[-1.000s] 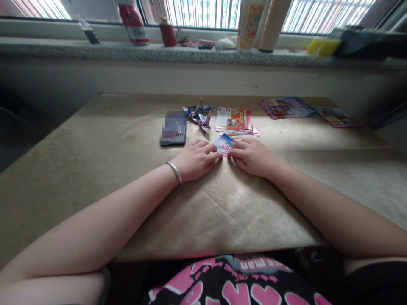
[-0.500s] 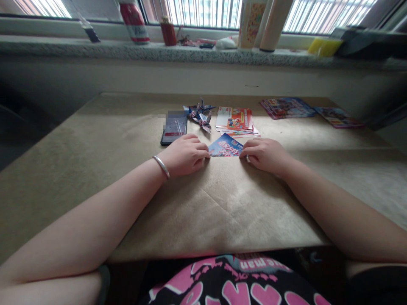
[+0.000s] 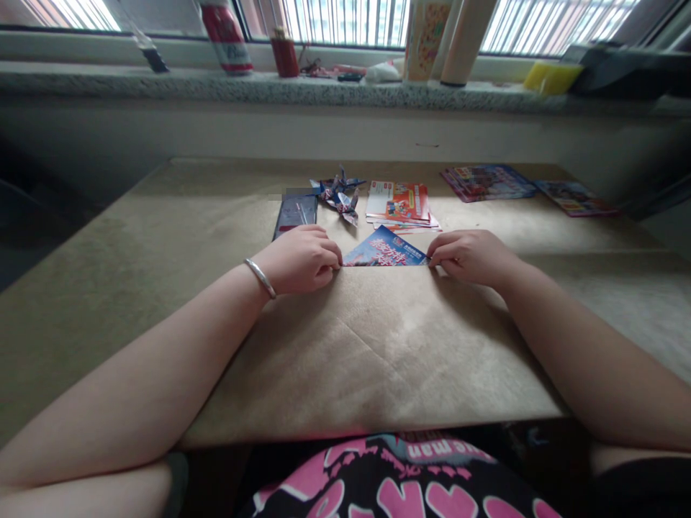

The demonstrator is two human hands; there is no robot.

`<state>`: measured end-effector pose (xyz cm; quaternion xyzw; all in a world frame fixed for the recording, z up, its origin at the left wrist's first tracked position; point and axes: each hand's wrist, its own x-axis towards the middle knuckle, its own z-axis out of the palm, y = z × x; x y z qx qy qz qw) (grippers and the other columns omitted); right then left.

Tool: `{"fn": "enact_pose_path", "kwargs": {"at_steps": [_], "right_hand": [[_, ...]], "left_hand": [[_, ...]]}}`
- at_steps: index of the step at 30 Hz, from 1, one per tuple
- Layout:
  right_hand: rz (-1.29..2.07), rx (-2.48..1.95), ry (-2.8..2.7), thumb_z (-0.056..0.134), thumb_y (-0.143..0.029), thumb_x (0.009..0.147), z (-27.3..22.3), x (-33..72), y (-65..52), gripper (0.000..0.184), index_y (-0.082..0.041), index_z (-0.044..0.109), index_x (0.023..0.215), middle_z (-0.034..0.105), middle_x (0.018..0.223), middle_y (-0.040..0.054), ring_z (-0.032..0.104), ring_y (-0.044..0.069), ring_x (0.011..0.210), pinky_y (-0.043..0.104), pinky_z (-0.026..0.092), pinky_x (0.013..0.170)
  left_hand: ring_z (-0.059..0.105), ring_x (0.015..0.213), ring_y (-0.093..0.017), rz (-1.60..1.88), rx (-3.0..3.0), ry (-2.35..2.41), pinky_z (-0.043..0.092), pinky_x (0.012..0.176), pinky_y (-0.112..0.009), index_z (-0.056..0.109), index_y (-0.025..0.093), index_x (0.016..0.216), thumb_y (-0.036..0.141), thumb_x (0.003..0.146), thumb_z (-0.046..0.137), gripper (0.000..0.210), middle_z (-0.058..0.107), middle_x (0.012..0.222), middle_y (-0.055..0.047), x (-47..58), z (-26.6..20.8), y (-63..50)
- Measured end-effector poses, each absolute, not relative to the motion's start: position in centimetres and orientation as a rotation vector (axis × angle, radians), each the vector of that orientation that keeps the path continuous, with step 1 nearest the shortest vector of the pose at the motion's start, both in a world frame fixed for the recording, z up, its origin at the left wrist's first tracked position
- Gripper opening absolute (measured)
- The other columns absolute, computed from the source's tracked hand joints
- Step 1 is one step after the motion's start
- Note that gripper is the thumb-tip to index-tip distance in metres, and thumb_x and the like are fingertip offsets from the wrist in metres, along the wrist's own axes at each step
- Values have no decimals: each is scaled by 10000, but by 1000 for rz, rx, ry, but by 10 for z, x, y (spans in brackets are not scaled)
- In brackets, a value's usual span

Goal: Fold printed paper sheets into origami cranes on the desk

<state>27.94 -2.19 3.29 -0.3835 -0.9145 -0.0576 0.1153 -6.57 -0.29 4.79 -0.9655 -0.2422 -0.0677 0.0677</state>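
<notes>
A blue printed sheet of paper [image 3: 384,248], folded into a triangle, lies flat on the table with its long folded edge toward me. My left hand [image 3: 306,257], with a silver bangle on the wrist, is closed at the triangle's left corner. At the right corner, my right hand [image 3: 465,257] has its fingertips pinched on the paper. Just behind my left hand is a dark phone [image 3: 296,212], partly covered by that hand. Folded paper cranes [image 3: 340,194] stand beside the phone, beyond the triangle.
A stack of red and white printed leaflets [image 3: 399,203] lies behind the triangle. Farther right are a pile of colourful leaflets [image 3: 489,182] and another small pile [image 3: 576,198]. The granite windowsill [image 3: 324,91] holds a red can [image 3: 227,39], a red bottle [image 3: 284,54] and a yellow item [image 3: 553,78].
My hands have slid apart along the folded edge, left hand to the left and right hand to the right. More of the blue triangle shows between them.
</notes>
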Motion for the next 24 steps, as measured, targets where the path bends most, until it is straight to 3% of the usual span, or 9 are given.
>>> {"fn": "enact_pose_path", "kwargs": {"at_steps": [18,24], "right_hand": [[-68,-1168,-2718,498,-163,790,36,290,-19,286,-266,758,733,775,939,-54,716,162,822,284,489,682],[-63,-1168,-2711,491,-156,780,36,290,-19,279,-258,739,699,777,936,-58,712,160,824,283,479,679]], "left_hand": [[694,871,-163,-200,-2970,-801,516,820,-289,759,226,844,171,780,510,263,761,1016,7,-74,44,0],[693,862,-171,-147,-2921,-809,519,773,-291,738,213,766,190,787,490,250,756,1031,12,-75,45,-2]]}}
